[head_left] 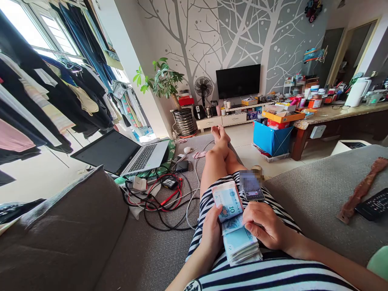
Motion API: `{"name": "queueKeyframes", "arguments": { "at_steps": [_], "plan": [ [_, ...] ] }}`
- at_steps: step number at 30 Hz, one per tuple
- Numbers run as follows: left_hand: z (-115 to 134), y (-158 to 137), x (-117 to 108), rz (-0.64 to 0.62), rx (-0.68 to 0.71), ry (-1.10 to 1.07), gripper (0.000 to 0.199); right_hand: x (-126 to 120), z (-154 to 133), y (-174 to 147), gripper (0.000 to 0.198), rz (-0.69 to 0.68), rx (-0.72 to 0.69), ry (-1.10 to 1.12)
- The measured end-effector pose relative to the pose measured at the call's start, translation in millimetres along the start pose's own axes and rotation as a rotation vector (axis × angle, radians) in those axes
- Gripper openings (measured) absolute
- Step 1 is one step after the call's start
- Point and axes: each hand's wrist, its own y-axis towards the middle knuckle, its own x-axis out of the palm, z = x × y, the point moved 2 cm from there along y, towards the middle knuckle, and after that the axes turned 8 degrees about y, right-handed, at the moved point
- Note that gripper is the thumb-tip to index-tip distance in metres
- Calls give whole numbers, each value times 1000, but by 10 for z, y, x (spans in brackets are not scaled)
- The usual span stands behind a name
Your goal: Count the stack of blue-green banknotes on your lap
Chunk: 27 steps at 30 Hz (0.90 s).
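Note:
A thick wad of blue-green banknotes (241, 245) rests on my lap over black-and-white striped cloth. My left hand (212, 226) is closed on the wad's left side, its thumb on the upper notes. The top part of the wad is folded away from me and shows a note marked 10 (227, 201). At the right edge, my right hand (263, 224) has its fingers bent and pinched against a note. The thumb and index finger meet at that edge. Just beyond this hand a phone (254, 193) lies on my thigh, its screen partly blurred.
Tangled cables and chargers (165, 194) lie on the grey sofa (145, 250) at left, near an open laptop (142, 157). To the right are a black remote control (374, 205) and a brown strip (360, 190). A blue bin (271, 138) stands beside a cluttered table (327, 112).

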Motion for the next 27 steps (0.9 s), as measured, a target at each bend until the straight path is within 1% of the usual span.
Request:
{"name": "queueKeyframes", "arguments": {
  "at_steps": [6,10,12,13,15,17,19,21,27],
  "plan": [
    [13,-4,7,21,-11,13,22,-23,-13,-1,16,-38,-3,36],
    [35,-7,41,20,-3,10,21,-12,-27,-1,32,-80,-9,77],
    [46,-15,60,11,-10,-4,18,-5,-12,2,39,-48,8,76],
    [51,-21,68,6,-17,-11,15,-4,6,5,41,-13,43,57],
    [58,-39,79,-10,-31,-19,9,-7,58,12,38,74,173,-13],
    [58,-58,82,-32,-46,-24,14,-10,116,17,35,142,329,-82],
    [49,-70,76,-45,-58,-30,16,-7,156,26,34,174,423,-119],
    [37,-71,66,-48,-63,-29,11,0,175,36,34,183,447,-137],
    [21,-33,53,-57,-64,1,9,8,167,41,36,194,440,-179]
  ]
}}
